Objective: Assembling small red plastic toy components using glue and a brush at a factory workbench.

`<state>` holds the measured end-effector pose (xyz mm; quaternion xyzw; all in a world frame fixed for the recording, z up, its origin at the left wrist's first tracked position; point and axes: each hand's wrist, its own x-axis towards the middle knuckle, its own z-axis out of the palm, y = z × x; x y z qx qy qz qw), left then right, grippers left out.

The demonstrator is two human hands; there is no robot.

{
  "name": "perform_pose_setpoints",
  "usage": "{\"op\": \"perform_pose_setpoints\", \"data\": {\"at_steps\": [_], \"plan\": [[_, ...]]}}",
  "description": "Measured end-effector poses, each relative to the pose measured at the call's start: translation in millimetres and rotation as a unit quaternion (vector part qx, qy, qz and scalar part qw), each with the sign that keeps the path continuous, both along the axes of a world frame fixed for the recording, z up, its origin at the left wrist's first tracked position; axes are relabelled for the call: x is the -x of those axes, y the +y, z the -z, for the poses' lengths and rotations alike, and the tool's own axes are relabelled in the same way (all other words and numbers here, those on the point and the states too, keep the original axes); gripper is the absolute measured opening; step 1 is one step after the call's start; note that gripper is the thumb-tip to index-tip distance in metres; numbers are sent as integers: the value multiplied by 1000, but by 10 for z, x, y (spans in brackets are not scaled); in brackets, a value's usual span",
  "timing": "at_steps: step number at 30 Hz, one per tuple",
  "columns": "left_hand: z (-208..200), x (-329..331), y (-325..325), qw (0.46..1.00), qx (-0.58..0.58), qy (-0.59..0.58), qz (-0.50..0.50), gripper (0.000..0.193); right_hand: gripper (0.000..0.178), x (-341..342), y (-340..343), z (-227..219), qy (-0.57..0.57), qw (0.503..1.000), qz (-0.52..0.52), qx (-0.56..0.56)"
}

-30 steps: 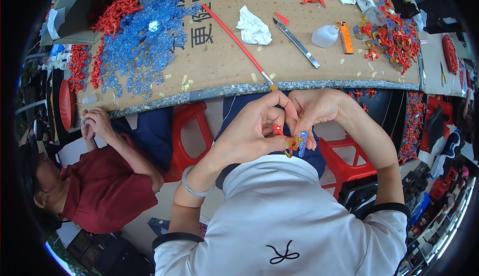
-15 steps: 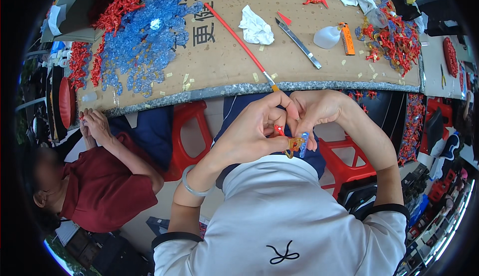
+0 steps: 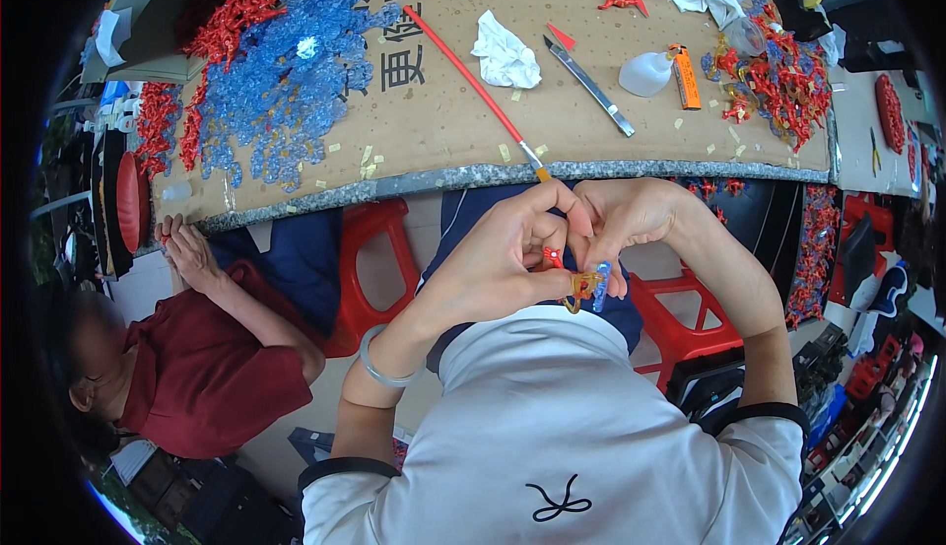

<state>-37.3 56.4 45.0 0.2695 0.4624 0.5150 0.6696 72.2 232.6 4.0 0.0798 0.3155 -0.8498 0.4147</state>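
Observation:
In front of my lap, my left hand (image 3: 498, 264) and my right hand (image 3: 631, 225) are brought together, fingers curled. Between their fingertips is a small plastic figure with an amber part (image 3: 581, 289) and a clear blue part (image 3: 600, 287). A small red piece (image 3: 554, 256) shows between the fingers of my left hand. How these parts join is partly hidden by the fingers. Just beyond my left hand, a red-handled paintbrush (image 3: 463, 74) slants over the table edge, its lower tip close to my knuckles. I cannot tell whether the hand touches it.
On the cardboard-covered table (image 3: 414, 141) lie a heap of clear blue pieces (image 3: 286, 82), red pieces (image 3: 232, 23), a crumpled tissue (image 3: 506, 50), a utility knife (image 3: 591, 87), a squeeze bottle (image 3: 646, 74) and an orange box (image 3: 686, 78). A co-worker (image 3: 217, 368) sits at my left.
My hands stay in nearly the same place, with the amber and blue parts turned very slightly between the fingers. The co-worker's hands have shifted a little.

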Motion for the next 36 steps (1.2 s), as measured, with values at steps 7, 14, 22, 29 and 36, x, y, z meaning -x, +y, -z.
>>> {"op": "perform_pose_setpoints", "data": {"at_steps": [7,14,22,29,36], "plan": [[-3,17,-2,1000,-8,-5,5,37,21,-12,-9,12,-7,1000,6,-16],[32,50,-35,997,-27,71,19,35,21,-20,-36,32,-6,998,23,-50],[71,73,-1,998,-25,59,27,34,22,-26,-6,42,-2,997,17,-75],[95,153,5,990,-28,141,15,30,21,-84,37,-11,3,992,82,-95],[50,267,-3,901,-119,383,-162,26,36,-174,-97,-250,101,926,281,-232]]}}
